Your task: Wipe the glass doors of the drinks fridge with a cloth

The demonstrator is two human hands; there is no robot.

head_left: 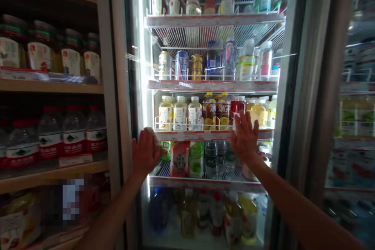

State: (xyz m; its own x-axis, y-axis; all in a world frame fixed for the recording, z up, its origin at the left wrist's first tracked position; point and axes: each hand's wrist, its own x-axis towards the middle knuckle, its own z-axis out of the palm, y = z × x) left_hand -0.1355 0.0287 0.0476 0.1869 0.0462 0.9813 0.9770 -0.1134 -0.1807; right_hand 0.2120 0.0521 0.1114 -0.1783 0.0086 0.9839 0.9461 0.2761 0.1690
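Note:
My left hand (145,150) is raised at the left side of a glass-fronted drinks fridge, by the bright light strip. Its fingers point up and look stretched out; a pale patch beside them is too blurred to name. My right hand (244,136) is lifted with its fingers spread, in front of the third shelf's red-drink bottle (238,104). It holds nothing. Both palms face the glass, and I cannot tell whether they touch it. Near the left hand are a red bottle (179,158) and a green bottle (196,158). White-capped tea bottles (179,113) line the shelf above.
Higher fridge shelves carry cans (182,65) and bottles (193,0). More bottles (233,218) stand at the bottom. Wooden shelving at left holds red-capped water bottles (72,129) and juice bottles (39,50). A metal post (318,105) separates another fridge at right.

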